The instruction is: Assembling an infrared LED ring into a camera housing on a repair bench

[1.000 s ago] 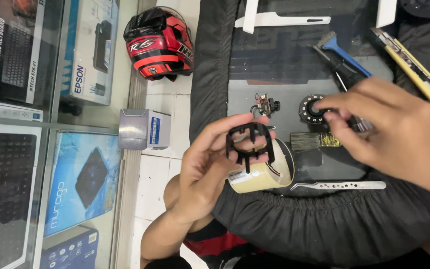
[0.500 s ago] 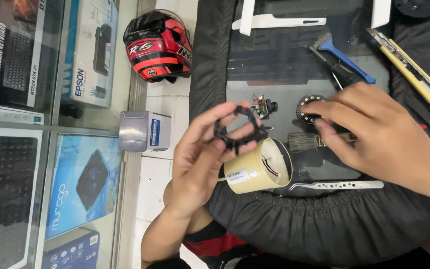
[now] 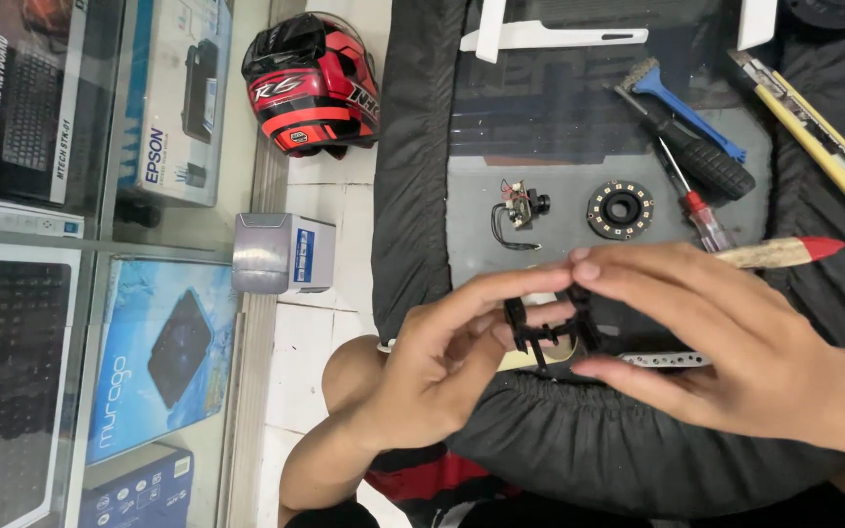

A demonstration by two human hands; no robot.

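Glass display cases of boxed goods line the left, a red helmet [image 3: 310, 83] on the tiled floor beside them. Over a dark cloth-covered work surface [image 3: 589, 460], the left hand [image 3: 442, 367] and right hand [image 3: 726, 347] together pinch a small black plastic frame [image 3: 545, 328] between fingertips. Farther off lie a ring-shaped part [image 3: 620, 208] and screwdriver [image 3: 689, 191].

Grey mat [image 3: 559, 230] with ring board [image 3: 620, 208], small camera module [image 3: 520, 207], screwdriver [image 3: 691, 166].

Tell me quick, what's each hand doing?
Left hand: pinching the black frame.
Right hand: fingers closed on the same frame.
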